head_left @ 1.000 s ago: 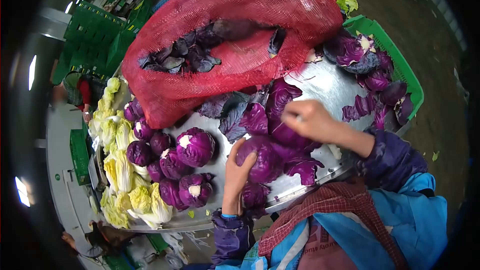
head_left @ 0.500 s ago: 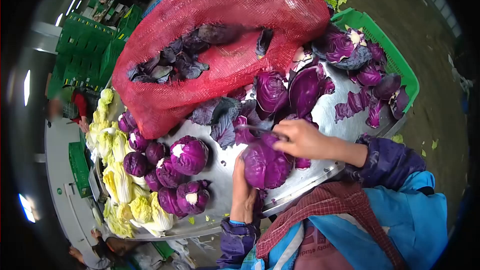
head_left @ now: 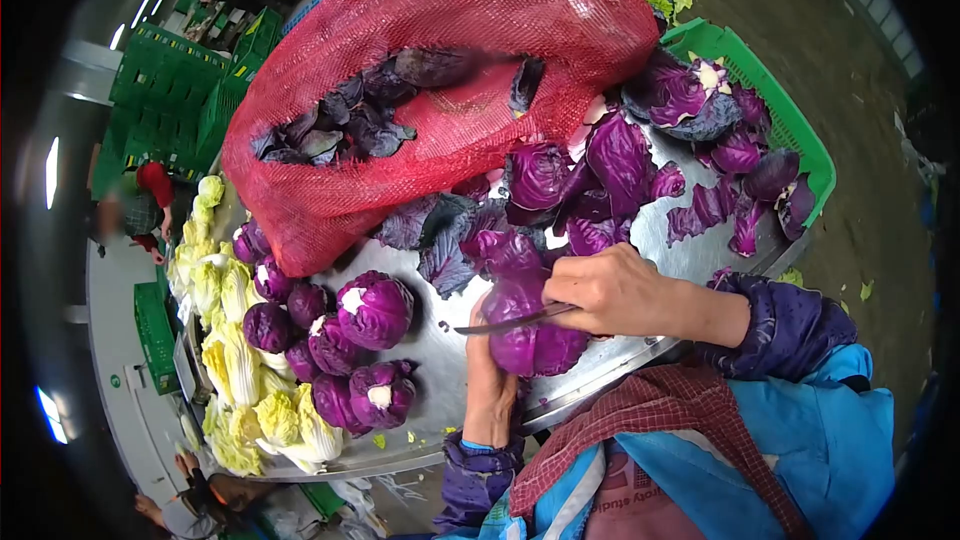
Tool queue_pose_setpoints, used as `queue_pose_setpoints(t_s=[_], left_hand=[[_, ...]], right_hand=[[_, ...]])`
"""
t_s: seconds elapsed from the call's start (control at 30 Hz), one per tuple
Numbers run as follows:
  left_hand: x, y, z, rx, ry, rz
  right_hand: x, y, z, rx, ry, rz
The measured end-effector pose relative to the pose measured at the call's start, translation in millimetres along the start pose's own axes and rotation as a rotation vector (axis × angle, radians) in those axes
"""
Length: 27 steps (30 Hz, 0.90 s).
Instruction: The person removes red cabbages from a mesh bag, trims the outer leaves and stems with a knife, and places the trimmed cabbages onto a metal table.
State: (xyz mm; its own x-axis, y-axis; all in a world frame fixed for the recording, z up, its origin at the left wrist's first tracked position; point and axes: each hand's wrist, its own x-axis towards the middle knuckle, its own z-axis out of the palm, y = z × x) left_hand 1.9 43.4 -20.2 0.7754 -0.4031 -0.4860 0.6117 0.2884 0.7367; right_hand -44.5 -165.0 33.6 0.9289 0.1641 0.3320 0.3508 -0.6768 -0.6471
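Note:
My left hand (head_left: 486, 380) cups a red cabbage (head_left: 545, 348) from its left side, close over the metal table. In my right hand (head_left: 612, 292) is a knife (head_left: 505, 324), its dark blade lying across the cabbage and pointing left. A purple leaf (head_left: 505, 252) stands out from the far side of the cabbage. Cut-off red cabbage leaves (head_left: 540, 177) are heaped just beyond my hands. Left of them sit several red cabbages (head_left: 375, 310) with pale stem ends showing.
A red mesh bag (head_left: 430, 175) with dark leaves inside lies across the far side of the metal table (head_left: 440, 355). Chinese cabbages (head_left: 235, 360) line the left edge. At the right stands a green crate (head_left: 815, 145). Another person (head_left: 150, 205) is at the far left.
My right hand has brought the knife nearer to me, from the cabbage's far side to across its top. The leaf there has shifted outward. My left hand stays on the cabbage.

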Motion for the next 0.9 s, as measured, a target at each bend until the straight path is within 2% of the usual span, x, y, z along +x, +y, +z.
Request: queue_pose_setpoints(t_s=[0.07, 0.1, 0.13, 0.2, 0.23, 0.27, 0.3, 0.33, 0.43, 0.47, 0.53, 0.57, 0.6, 0.7, 0.77, 0.87, 0.9], left_hand=[[-3.6, 1.3, -1.7, 0.043, -0.09, 0.075], [-6.0, 2.4, -1.7, 0.04, -0.091, 0.075], [-8.8, 4.4, -1.1, -0.017, -0.098, 0.043], [-11.6, 11.0, -1.2, -0.071, -0.106, 0.013], [-13.0, 15.3, -2.6, -0.118, -0.206, 0.01], [-13.6, 17.3, -2.8, -0.167, -0.306, 0.006], [-13.8, 15.3, -0.8, -0.269, -0.318, -0.005], [-14.2, 13.2, 0.2, -0.321, -0.317, -0.021], [-14.5, -0.4, 2.9, -0.403, -0.266, -0.068], [-14.0, -4.7, 2.5, -0.422, -0.25, -0.082], [-12.7, -11.7, 2.1, -0.45, -0.237, -0.097], [-10.2, -13.1, 1.7, -0.458, -0.232, -0.102], [-10.0, -14.6, 1.7, -0.462, -0.229, -0.103], [-11.5, -16.1, -1.6, -0.468, -0.206, -0.089], [-7.9, -10.6, -4.3, -0.462, -0.166, -0.044], [2.1, 16.0, -16.7, -0.461, -0.023, 0.129], [5.2, 35.6, -23.0, -0.468, 0.024, 0.209]], right_hand=[[-1.4, 9.6, 0.8, 0.044, 0.054, -0.02], [2.7, 15.0, 1.1, 0.154, 0.124, 0.044], [6.5, 20.9, -3.1, 0.133, 0.131, 0.092], [15.6, 23.5, 0.8, 0.221, 0.278, -0.06], [16.0, 23.4, -1.2, 0.221, 0.28, -0.056], [21.1, 14.5, -14.0, 0.432, -0.019, 0.176], [23.6, 10.0, -21.4, 0.635, -0.327, 0.405], [22.2, 11.8, -18.7, 0.636, -0.327, 0.403], [22.5, 14.7, -16.1, 0.77, -0.476, 0.619], [20.6, 13.3, -12.2, 0.776, -0.484, 0.606], [17.4, 4.3, -3.6, 0.598, -0.158, 0.222], [17.8, 1.1, -4.2, 0.618, -0.242, 0.281], [18.6, -1.0, 2.2, 0.579, -0.166, 0.208], [20.7, -2.8, 2.8, 0.518, -0.24, 0.236], [20.5, -6.1, 8.0, 0.569, -0.098, 0.189], [19.3, 2.7, 29.9, 0.586, 0.044, 0.26], [20.2, 4.0, 29.0, 0.605, -0.014, 0.409]])
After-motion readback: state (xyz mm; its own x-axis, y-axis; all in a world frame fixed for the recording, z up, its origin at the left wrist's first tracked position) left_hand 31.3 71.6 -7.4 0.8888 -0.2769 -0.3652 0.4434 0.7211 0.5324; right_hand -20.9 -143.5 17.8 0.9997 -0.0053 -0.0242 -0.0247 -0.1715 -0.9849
